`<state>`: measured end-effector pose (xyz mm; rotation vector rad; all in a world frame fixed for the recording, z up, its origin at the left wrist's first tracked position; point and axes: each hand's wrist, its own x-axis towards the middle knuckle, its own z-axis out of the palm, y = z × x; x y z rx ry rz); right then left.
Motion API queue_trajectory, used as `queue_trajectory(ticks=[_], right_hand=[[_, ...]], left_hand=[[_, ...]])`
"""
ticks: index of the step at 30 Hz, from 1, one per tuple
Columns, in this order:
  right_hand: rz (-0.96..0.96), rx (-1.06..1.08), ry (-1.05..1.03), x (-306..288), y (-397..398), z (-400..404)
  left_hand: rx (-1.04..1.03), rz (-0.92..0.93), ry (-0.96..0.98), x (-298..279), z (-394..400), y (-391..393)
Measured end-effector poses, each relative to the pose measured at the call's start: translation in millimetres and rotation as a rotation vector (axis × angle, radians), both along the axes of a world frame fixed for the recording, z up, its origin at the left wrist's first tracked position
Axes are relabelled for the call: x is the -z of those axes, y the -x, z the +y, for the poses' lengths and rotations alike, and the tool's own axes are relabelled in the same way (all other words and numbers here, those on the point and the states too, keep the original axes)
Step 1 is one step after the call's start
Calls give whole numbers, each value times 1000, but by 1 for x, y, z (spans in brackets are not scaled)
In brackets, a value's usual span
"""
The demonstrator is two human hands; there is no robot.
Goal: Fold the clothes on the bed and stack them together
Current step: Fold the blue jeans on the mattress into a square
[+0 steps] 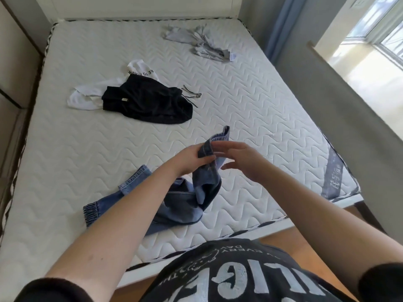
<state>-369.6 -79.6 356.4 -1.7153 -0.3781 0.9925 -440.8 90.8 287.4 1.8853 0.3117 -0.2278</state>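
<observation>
Blue jeans (181, 203) lie crumpled near the front edge of the white quilted mattress (250, 110). My left hand (189, 159) grips the waistband end and lifts it off the bed, while the cuffed legs trail to the left. My right hand (239, 159) hovers just right of the raised denim with fingers spread and relaxed, at most brushing the cloth. Further back, a black garment (150, 101) with drawstrings lies partly over a white garment (91, 92) with black lettering. A grey garment (200, 43) lies bunched at the far right of the bed.
A pale wall panel (13, 73) runs along the left side of the bed, and a headboard stands at the far end. On the right are a grey low wall (340, 110), a blue curtain (281, 25) and a bright window. Wooden floor shows by my torso.
</observation>
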Motion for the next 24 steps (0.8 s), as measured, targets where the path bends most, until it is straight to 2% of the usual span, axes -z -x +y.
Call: queue_trajectory(ticks=[3,6,8,11,16,21,23,24], right_hand=[[-374,60,177,9,-16,-15],[-710,88,361,21,-31,-33],[-734,-45,449,27,-39,-44],[-629,-161,511,31,-42,-55],[-604,26,471,32,-48,-78],[-712,206,490,29,-61,-103],[-755,250,499,27,-67,-111],[-760,272,495,27,-70,-116]], left_hand=[[75,-6,-104,-11,2,-13],[156,-13,-126,-25,0,-27],[224,-26,-179,-34,-4,-39],[329,-44,-247,-47,-12,-55],[315,-86,-362,-47,-24,-80],[247,-161,-443,-41,-45,-98],[269,-139,-416,-43,-53,-102],[309,-92,-338,-46,-56,-103]])
